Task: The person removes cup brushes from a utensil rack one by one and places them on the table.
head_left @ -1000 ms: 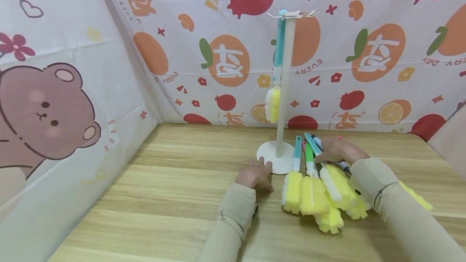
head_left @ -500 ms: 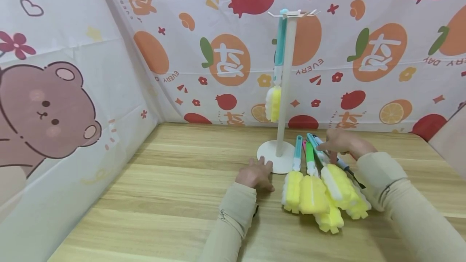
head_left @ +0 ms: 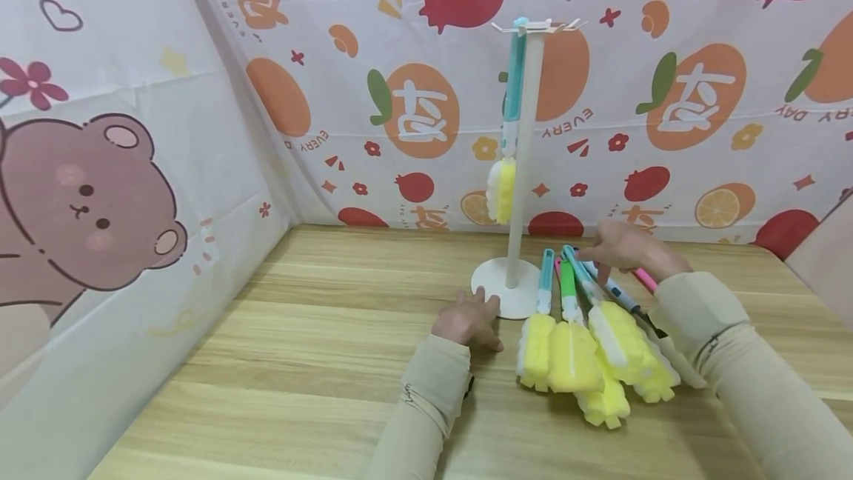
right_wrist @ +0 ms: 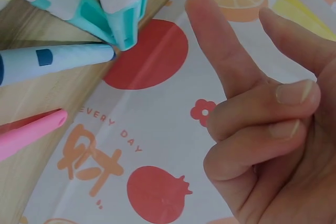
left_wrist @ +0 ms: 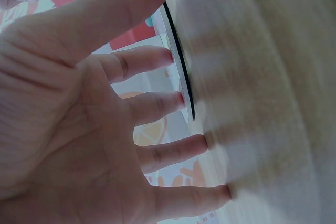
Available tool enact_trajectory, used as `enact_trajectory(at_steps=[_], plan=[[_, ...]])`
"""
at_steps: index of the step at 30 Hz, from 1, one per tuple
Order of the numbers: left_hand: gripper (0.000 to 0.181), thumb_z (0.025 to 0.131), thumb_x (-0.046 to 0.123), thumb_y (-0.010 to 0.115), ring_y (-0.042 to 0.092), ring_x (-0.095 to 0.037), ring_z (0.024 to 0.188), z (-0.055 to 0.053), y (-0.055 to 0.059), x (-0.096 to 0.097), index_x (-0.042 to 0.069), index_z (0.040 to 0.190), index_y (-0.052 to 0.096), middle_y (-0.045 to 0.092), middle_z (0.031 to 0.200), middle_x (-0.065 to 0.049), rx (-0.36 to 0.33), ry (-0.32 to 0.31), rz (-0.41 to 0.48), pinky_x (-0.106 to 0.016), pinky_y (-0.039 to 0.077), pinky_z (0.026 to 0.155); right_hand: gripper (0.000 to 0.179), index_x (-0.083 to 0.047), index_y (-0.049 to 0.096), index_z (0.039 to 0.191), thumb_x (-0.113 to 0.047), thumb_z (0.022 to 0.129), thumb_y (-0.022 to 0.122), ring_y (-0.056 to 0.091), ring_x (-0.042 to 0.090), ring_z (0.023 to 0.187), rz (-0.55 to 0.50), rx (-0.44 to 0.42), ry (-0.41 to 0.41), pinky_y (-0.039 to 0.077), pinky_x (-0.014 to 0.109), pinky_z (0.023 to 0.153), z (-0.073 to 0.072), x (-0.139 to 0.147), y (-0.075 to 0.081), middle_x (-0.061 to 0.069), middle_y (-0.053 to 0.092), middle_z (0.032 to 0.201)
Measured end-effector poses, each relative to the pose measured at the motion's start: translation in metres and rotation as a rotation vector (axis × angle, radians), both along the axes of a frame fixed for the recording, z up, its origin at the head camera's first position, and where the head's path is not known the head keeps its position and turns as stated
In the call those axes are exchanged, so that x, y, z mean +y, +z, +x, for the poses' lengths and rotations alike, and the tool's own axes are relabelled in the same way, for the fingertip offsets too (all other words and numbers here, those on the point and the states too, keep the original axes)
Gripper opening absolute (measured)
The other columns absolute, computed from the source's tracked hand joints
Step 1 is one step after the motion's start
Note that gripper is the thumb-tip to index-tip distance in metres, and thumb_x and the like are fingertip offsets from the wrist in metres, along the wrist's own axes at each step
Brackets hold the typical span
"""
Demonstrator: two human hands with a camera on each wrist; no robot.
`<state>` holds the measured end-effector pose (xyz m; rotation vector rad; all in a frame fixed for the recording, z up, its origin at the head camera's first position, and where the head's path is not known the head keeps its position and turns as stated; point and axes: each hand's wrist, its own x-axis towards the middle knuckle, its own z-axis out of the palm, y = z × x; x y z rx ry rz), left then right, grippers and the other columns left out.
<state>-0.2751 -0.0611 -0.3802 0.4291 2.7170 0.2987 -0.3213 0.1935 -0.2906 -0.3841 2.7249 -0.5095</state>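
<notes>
A white stand (head_left: 522,161) with hooks on top stands on the table, one teal-handled sponge brush (head_left: 509,110) hanging from it. My left hand (head_left: 465,321) has its fingers spread at the stand's round base (head_left: 493,272); in the left wrist view, two fingertips touch its edge. Right of the base lies a pile of sponge brushes (head_left: 571,361) with yellow-and-white heads and teal and green handles. Above the handle ends hovers my right hand (head_left: 623,249), holding nothing. Its index finger (right_wrist: 226,51) and thumb are extended and apart, two other fingers curled in.
Beside the pile lie a light-blue handle (right_wrist: 58,59) with a dark shaft and a pink handle (right_wrist: 37,132), partly under the right forearm in the head view. Printed cloth (head_left: 413,13) hangs behind the wooden table (head_left: 320,361) and along its left side.
My right hand has risen off the brush handles and shifted back and slightly right, uncovering the light-blue handle and the pink one. The left hand stays at the base.
</notes>
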Motion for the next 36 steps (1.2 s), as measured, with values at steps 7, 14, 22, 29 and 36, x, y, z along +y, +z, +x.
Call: enact_trajectory(at_steps=[7, 14, 22, 29, 36], plan=[[0.068, 0.088, 0.032, 0.08, 0.026, -0.042, 0.146, 0.0, 0.0, 0.0, 0.012, 0.144, 0.048, 0.028, 0.164, -0.015, 0.004, -0.005, 0.001, -0.064, 0.041, 0.101, 0.035, -0.003, 0.078, 0.081, -0.03, 0.1, 0.065, 0.04, 0.014, 0.05, -0.037, 0.063, -0.051, 0.035, 0.023, 0.052, 0.0, -0.003, 0.005, 0.003, 0.068, 0.067], [0.069, 0.088, 0.032, 0.081, 0.024, -0.042, 0.147, -0.001, -0.001, -0.001, 0.013, 0.145, 0.047, 0.027, 0.164, -0.015, -0.001, -0.002, 0.001, -0.065, 0.04, 0.102, 0.036, -0.003, 0.074, 0.075, -0.026, 0.101, 0.064, 0.043, 0.019, 0.061, -0.112, 0.157, -0.133, 0.036, 0.026, 0.052, 0.001, -0.006, 0.007, 0.006, 0.07, 0.073], [0.072, 0.088, 0.032, 0.081, 0.023, -0.042, 0.147, -0.001, -0.001, 0.0, 0.013, 0.148, 0.046, 0.027, 0.164, -0.015, -0.005, -0.001, 0.003, -0.064, 0.04, 0.102, 0.032, 0.0, 0.073, 0.079, -0.022, 0.101, 0.063, 0.049, 0.023, 0.066, -0.165, 0.227, -0.179, 0.038, 0.029, 0.054, 0.002, -0.006, 0.007, 0.005, 0.07, 0.071], [0.07, 0.088, 0.031, 0.081, 0.023, -0.043, 0.147, 0.0, -0.001, 0.0, 0.013, 0.146, 0.047, 0.028, 0.164, -0.015, 0.001, -0.001, 0.003, -0.065, 0.039, 0.103, 0.033, -0.001, 0.073, 0.079, -0.022, 0.101, 0.063, 0.047, 0.023, 0.062, -0.208, 0.299, -0.189, 0.037, 0.028, 0.05, 0.003, -0.007, 0.009, 0.006, 0.07, 0.071], [0.07, 0.087, 0.032, 0.081, 0.025, -0.043, 0.146, 0.0, -0.002, 0.0, 0.013, 0.146, 0.048, 0.029, 0.163, -0.015, 0.009, -0.002, 0.0, -0.064, 0.04, 0.102, 0.035, -0.002, 0.072, 0.073, -0.021, 0.102, 0.062, 0.047, 0.024, 0.06, -0.254, 0.387, -0.188, 0.036, 0.029, 0.047, 0.003, -0.009, 0.013, 0.005, 0.07, 0.069]])
